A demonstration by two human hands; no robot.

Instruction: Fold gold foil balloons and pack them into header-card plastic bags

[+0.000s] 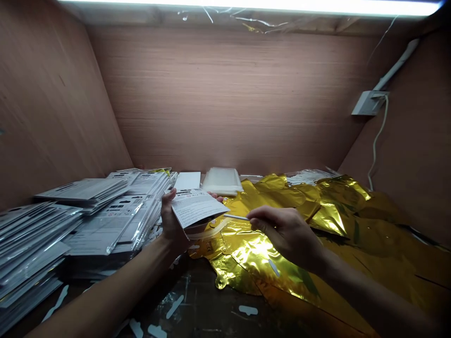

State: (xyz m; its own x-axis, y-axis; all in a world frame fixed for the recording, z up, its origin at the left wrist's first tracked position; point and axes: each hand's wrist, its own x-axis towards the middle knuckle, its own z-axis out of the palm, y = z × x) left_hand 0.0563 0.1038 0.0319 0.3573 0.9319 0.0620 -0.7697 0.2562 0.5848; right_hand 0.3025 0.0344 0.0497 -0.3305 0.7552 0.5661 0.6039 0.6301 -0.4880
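My left hand (171, 224) grips a white printed card (197, 207), with the thumb on its left edge and fingertips showing behind its far edge. The card is tilted and slightly bowed. Between the thumb and fingers of my right hand (289, 234) is a thin white stick, straw-like (237, 217). Its far end is at the card's right corner; whether it touches or goes behind the card I cannot tell. A pale translucent strip (211, 232) curves below the card. Under both hands' inner sides lies shiny gold foil (253, 249), flat and piled in sheets.
Stacks of printed cards in clear sleeves (95, 234) fill the left side. A pile of translucent bags (221, 180) and a white card (188, 180) lie at the back. White paper cut-outs (248, 310) are scattered in front. Wooden walls (239, 103) enclose the table; a cable (378, 136) hangs at right.
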